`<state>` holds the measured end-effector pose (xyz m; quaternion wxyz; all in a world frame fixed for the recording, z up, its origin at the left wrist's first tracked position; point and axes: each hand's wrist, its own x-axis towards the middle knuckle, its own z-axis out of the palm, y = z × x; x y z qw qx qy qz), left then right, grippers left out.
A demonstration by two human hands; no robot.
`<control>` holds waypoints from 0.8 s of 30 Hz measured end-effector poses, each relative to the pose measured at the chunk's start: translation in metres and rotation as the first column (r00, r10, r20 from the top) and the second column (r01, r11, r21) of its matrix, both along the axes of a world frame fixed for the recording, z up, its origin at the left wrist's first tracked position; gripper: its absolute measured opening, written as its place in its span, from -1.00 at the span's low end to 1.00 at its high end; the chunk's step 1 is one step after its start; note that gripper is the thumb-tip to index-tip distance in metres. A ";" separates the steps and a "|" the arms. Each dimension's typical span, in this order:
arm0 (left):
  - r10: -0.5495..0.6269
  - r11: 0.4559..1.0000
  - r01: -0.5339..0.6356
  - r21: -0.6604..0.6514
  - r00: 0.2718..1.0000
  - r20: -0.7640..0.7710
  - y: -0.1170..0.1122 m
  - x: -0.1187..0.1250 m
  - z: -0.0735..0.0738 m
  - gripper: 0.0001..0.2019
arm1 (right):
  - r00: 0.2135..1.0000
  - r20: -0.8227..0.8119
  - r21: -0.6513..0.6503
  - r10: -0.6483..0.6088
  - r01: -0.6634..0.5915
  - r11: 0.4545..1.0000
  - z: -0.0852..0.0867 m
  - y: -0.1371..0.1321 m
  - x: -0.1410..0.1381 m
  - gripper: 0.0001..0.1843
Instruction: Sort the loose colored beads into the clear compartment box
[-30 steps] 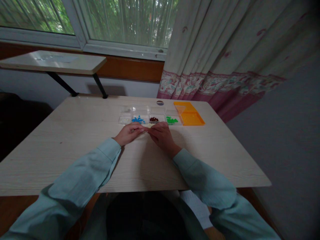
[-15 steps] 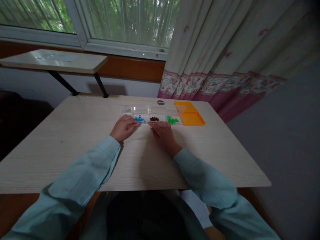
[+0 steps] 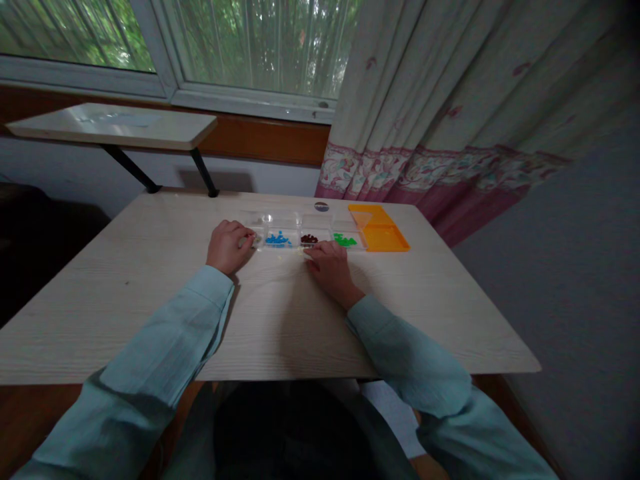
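A clear compartment box [image 3: 296,230] lies near the back of the table with its clear lid raised. Small blue pieces [image 3: 279,240], dark brown pieces [image 3: 309,240] and green pieces [image 3: 345,240] sit in separate compartments. My left hand [image 3: 229,247] is at the box's left end, thumb and fingers pinched together over the leftmost compartment; what they hold, if anything, is hidden. Just in front of the brown and green compartments is my right hand [image 3: 331,267], its fingers closed together with the tips by the box's front edge. Anything within them is too small to name.
An orange two-part case [image 3: 383,230] lies open to the right of the box. Behind the box is a dark round sticker [image 3: 321,207]. A raised shelf [image 3: 145,127] on black legs stands at the back left of the table [image 3: 300,333]. A curtain [image 3: 400,133] hangs behind.
My left hand has moved left, from beside the blue pieces to the box's left end. My right hand has shifted slightly right and stays in front of the box.
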<state>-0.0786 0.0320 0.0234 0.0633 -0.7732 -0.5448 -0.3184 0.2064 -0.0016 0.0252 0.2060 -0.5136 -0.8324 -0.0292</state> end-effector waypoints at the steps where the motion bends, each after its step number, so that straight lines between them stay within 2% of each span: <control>1: 0.003 1.000 -0.003 0.002 1.000 0.006 0.000 0.000 0.000 -0.72 | 1.000 0.000 0.003 0.006 -0.006 1.000 -0.001 0.000 -0.001 -0.72; 8: -0.007 1.000 0.007 -0.002 1.000 0.026 0.000 0.000 -0.001 -0.71 | 0.999 -0.034 0.014 0.023 -0.022 1.000 -0.001 0.002 -0.001 -0.83; 14: 0.002 1.000 -0.002 0.008 1.000 0.010 0.000 0.000 -0.001 -0.72 | 1.000 -0.025 -0.015 0.006 -0.007 1.000 0.005 0.002 0.000 -0.83; 24: 0.065 0.998 -0.065 0.006 0.997 -0.040 0.001 -0.004 -0.003 -0.69 | 1.000 -0.021 -0.023 0.005 -0.005 1.000 0.004 0.001 0.001 -0.83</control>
